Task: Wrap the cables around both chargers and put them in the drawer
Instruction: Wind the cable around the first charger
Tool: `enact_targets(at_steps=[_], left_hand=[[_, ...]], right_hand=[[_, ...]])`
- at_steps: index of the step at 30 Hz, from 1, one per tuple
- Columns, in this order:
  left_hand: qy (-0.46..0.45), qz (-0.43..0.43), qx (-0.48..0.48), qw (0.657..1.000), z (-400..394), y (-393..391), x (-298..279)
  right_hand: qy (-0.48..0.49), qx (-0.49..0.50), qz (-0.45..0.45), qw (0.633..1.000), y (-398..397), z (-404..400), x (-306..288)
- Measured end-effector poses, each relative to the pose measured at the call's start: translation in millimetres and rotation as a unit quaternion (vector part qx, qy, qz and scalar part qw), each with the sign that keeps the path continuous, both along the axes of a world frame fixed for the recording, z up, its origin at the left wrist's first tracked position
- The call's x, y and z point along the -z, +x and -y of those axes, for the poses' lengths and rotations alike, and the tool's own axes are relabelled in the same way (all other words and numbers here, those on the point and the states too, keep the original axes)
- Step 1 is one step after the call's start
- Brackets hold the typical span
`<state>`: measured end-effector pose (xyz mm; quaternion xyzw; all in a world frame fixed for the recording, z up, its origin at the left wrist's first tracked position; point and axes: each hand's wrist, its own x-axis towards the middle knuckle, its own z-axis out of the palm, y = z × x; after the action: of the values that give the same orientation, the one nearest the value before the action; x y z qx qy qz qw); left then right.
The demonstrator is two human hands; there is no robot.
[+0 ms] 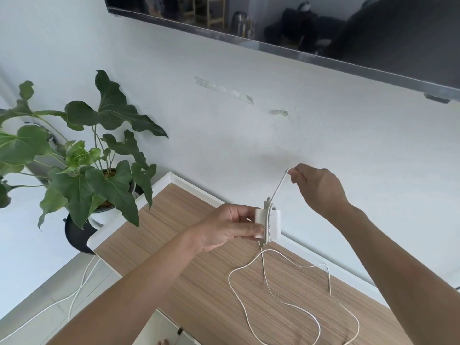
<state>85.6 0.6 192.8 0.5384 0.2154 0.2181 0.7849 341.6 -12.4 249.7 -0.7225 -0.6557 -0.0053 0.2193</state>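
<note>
Wrapping the first charger: watch the slack.
Your left hand (227, 226) is gripping the charger (270, 224) above the bench (174, 232); your right hand (317, 189) is pinching the cable (280, 186), whose loose loops could be snagging or slipping off.

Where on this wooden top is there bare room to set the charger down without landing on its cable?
The bare patch is the left part of the wooden top, between the white raised edge by the potted plant and the left hand holding the charger. The right side is crowded: the loose cable loops across it below the right hand.
</note>
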Motion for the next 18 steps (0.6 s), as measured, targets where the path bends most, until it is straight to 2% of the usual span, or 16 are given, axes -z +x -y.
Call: enact_targets(at_steps=[7,11,14,18], left_hand=[[-0.025,0.05,-0.027,0.998,2,4,-3],[-0.018,0.063,-0.042,0.997,-4,5,-8],[-0.016,0.066,-0.061,0.996,-10,5,-12],[-0.028,0.083,-0.095,0.992,-16,4,-8]], right_hand=[[-0.043,0.007,0.014,0.999,0,3,5],[-0.169,-0.047,-0.032,0.984,-15,12,16],[-0.26,-0.08,-0.026,0.962,-30,19,20],[-0.317,-0.098,-0.041,0.943,-44,29,15]])
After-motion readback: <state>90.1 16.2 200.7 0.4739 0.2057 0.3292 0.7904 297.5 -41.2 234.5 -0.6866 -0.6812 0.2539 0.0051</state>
